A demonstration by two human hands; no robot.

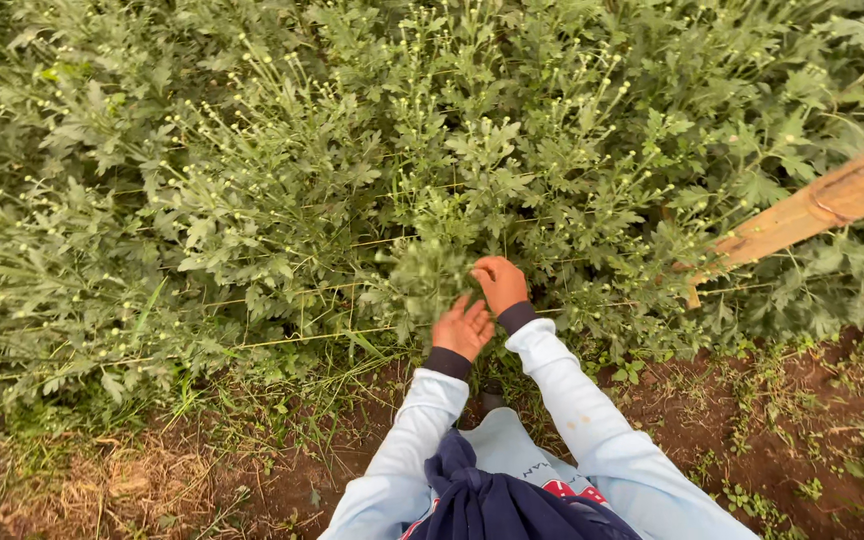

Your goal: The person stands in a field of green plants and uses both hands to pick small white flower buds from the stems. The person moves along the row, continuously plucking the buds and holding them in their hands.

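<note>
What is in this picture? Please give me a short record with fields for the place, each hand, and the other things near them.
place: bed of green leafy plants with small round buds, bare reddish soil in front
left hand: open, palm showing, at the plants' edge, holding nothing visible
right hand: fingers curled among blurred stems; grip unclear
clothing: light blue sleeves, dark cuffs
nearby: wooden post slanting at right; thin strings across the plants

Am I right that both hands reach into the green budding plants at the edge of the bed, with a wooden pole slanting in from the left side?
Not quite. The head view shows the wooden pole slanting in from the right side, not the left. The rest stands: the left hand and right hand both reach into the green budding plants at the edge of the bed.
</note>
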